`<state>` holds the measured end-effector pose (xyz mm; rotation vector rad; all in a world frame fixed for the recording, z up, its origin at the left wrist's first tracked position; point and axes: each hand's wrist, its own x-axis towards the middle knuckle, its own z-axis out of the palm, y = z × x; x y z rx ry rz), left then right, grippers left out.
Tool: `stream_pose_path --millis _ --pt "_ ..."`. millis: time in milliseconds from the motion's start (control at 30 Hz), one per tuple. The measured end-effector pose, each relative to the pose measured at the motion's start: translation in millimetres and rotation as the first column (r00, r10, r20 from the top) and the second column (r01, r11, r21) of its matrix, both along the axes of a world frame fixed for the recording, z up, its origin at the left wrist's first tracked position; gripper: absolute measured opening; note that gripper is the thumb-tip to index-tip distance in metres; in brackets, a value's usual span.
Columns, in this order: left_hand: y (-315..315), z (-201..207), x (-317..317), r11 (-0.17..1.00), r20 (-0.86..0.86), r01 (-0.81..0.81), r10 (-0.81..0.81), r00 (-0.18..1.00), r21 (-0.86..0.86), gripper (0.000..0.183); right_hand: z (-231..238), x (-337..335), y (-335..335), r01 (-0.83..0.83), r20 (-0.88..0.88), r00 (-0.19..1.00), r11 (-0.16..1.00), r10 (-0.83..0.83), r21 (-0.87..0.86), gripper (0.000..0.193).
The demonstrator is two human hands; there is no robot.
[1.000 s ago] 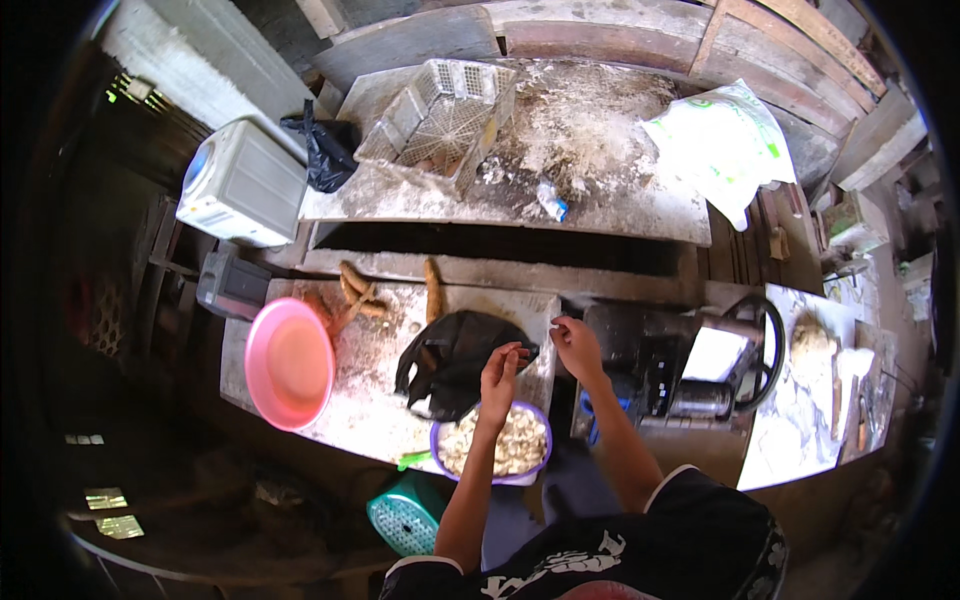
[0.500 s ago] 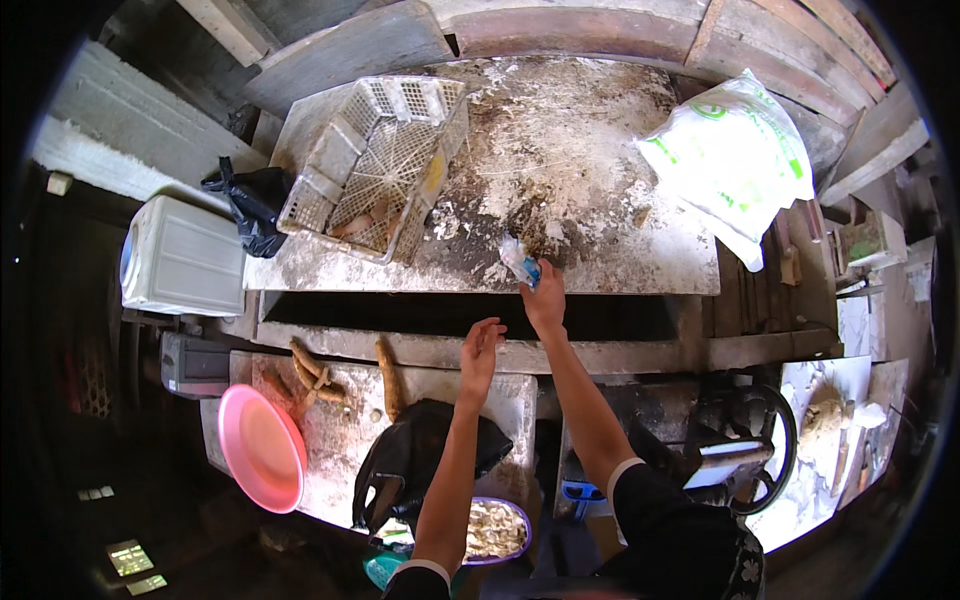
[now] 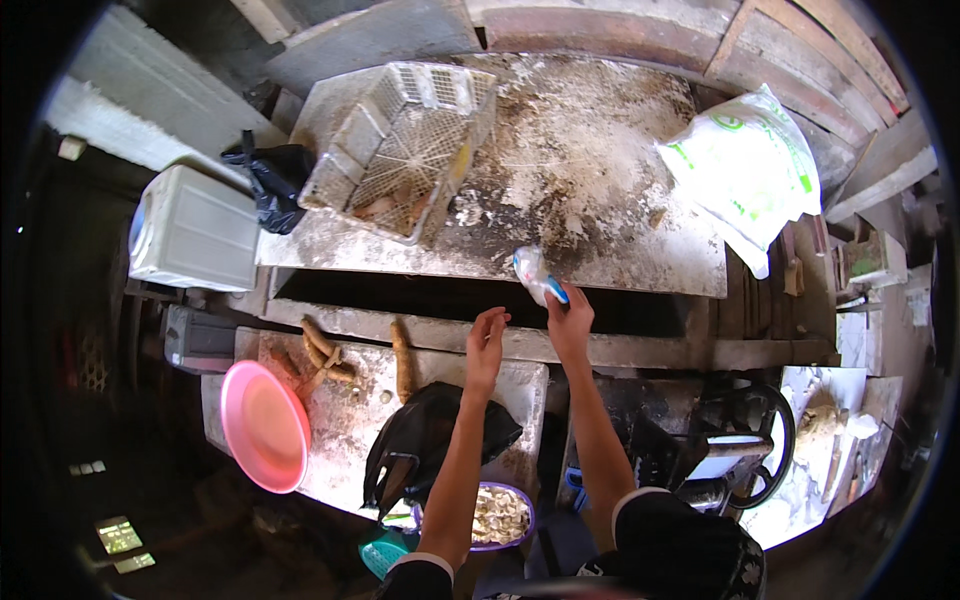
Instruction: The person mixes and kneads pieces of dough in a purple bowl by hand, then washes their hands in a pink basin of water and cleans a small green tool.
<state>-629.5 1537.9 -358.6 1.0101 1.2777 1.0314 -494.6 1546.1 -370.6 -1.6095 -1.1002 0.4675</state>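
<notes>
My right hand [image 3: 571, 322] grips a small crumpled plastic packet [image 3: 532, 274], clear and white with a blue part, above the dark gap at the front edge of the worn upper table [image 3: 590, 170]. To its left, my left hand [image 3: 486, 350] is held up with loosely extended fingers and nothing in it. Below my left forearm lies a black plastic bag [image 3: 425, 425] on the lower table [image 3: 335, 445]. A purple-rimmed basin [image 3: 503, 514] of pale cut pieces is partly covered by that forearm.
A white plastic crate [image 3: 400, 150] and a white bag with green print [image 3: 745, 165] rest on the upper table. Long brown roots [image 3: 402, 362] and a pink basin [image 3: 265, 425] are on the lower table. At right stands a machine with a black wheel [image 3: 790, 450].
The packet, in my right hand, has come back from over the upper table's surface to its front edge. My left hand has shifted slightly, and the whole view has tilted a little.
</notes>
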Motion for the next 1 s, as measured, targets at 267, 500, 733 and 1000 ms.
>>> stream_pose_path --millis 267,500,733,1000 --pt "-218.2 186.7 -119.4 0.984 0.067 0.046 -0.058 0.996 0.174 0.04 189.5 -111.5 -261.1 -0.196 -0.238 0.955 0.979 0.179 -0.05 0.021" --pt "-492.0 318.8 -267.7 0.865 -0.372 0.194 -0.01 0.928 0.463 0.035 292.7 -240.3 -530.7 -0.373 -0.187 0.911 0.928 0.367 0.001 0.02" --pt "-689.5 359.1 -372.2 0.834 -0.396 0.096 0.154 0.905 0.544 0.018 350.3 -352.4 -729.0 -0.432 0.024 0.902 0.902 0.432 0.005 0.02" --pt "-801.2 360.6 -389.4 0.899 0.035 -0.207 0.21 0.977 0.385 0.015 368.8 -387.8 -828.8 -0.549 -0.606 0.681 0.834 0.412 -0.051 0.025"
